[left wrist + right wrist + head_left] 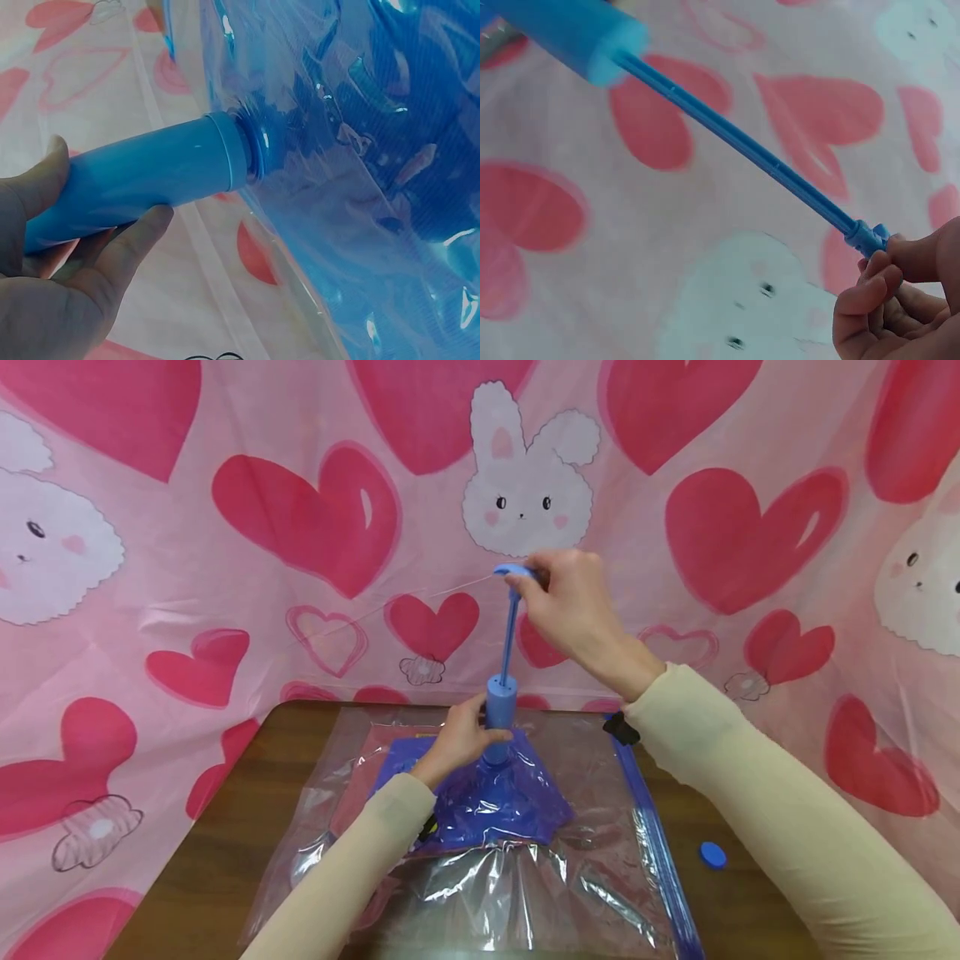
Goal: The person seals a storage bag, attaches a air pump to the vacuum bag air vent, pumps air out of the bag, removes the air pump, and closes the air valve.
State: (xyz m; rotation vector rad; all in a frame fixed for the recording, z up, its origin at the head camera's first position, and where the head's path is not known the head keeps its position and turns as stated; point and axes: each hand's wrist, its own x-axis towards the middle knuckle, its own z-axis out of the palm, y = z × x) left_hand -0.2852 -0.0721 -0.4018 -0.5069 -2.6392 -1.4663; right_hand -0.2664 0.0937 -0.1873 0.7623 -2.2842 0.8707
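A blue hand pump (501,703) stands upright on a clear plastic vacuum storage bag (480,893) with folded blue-purple cloth (487,810) inside. My left hand (459,739) grips the pump's barrel; in the left wrist view the barrel's end (229,154) meets a round valve on the bag. Up at the top, my right hand (566,602) holds the pump handle (513,570), and the thin blue rod (742,142) is drawn far out of the barrel. The right wrist view shows fingers curled around the handle, which they mostly hide.
A dark wooden table (217,860) lies under the bag. Along the bag's right side runs a blue zip seal (652,835) with a black slider (621,728) near its far end. A round blue cap (712,856) lies right of it. A pink heart-and-rabbit curtain (442,527) hangs behind.
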